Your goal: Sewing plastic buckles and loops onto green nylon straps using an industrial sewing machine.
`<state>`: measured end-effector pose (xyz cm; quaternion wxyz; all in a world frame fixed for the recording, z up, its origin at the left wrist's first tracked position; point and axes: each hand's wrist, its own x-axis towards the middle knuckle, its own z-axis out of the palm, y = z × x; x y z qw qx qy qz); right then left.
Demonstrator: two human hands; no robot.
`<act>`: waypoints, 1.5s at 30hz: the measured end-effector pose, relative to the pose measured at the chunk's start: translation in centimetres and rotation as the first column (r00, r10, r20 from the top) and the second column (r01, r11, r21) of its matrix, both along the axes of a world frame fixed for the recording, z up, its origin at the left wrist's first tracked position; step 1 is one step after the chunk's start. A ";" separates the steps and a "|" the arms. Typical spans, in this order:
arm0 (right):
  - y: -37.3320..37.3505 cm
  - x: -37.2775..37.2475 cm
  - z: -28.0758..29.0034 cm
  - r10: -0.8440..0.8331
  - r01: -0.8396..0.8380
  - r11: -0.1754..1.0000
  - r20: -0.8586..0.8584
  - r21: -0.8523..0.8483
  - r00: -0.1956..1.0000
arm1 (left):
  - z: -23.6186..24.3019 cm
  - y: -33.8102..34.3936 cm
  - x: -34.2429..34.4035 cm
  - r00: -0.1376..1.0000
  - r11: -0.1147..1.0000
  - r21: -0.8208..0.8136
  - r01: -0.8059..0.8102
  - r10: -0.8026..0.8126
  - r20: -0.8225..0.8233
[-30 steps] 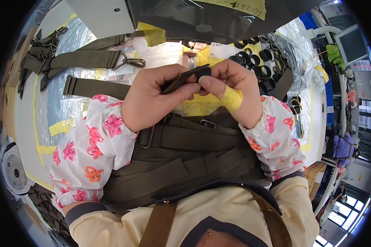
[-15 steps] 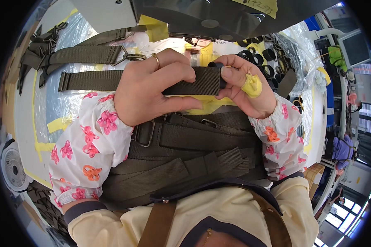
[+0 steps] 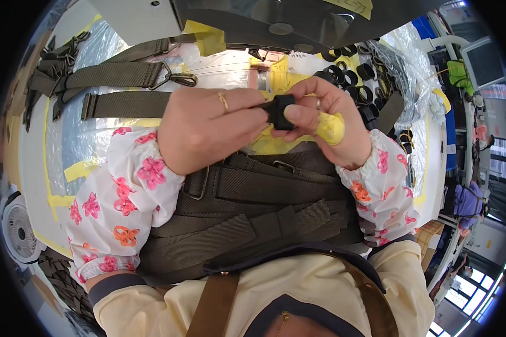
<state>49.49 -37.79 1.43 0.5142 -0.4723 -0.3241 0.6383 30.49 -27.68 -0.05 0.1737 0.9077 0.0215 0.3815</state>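
My left hand (image 3: 208, 126) is closed on an olive webbing strap (image 3: 126, 104), its fingertips at a black loop (image 3: 282, 112). My right hand (image 3: 337, 126), with yellow wrapping on the thumb, pinches that loop from the right. The strap's end is mostly hidden by fingers and loop. Beneath my wrists lies a pile of folded dark webbing (image 3: 264, 196) with metal buckles (image 3: 197, 188). More straps with a snap hook (image 3: 183, 78) lie beyond my left hand. Beyond my right hand sit several black rings (image 3: 365, 72).
A dark machine body (image 3: 298, 22) overhangs the far edge of the white table (image 3: 36, 191), which has plastic sheeting and yellow tape. A white fan (image 3: 19, 230) stands at left. At right are a monitor (image 3: 483, 64), a purple item (image 3: 466, 205) and a distant person (image 3: 461, 269).
My hands shifted right. The strap turned flat half a second ago and is now mostly covered by my left fingers; the black loop now faces up between both hands' fingertips.
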 end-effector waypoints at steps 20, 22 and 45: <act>-2.7 2.0 2.0 -0.339 -0.411 0.784 0.876 0.465 0.344 | 3.4 3.1 -10.4 0.668 0.825 0.407 -0.391 0.559 -0.492; -2.0 1.0 1.9 -0.435 -0.551 0.674 0.867 0.492 0.243 | 4.8 2.3 -9.1 0.749 0.876 0.363 -0.319 0.467 -0.470; 4.2 15.2 0.2 -0.049 -0.126 0.992 0.828 -0.027 -0.559 | 0.2 -0.3 1.8 0.970 0.989 0.143 -0.030 0.064 -0.234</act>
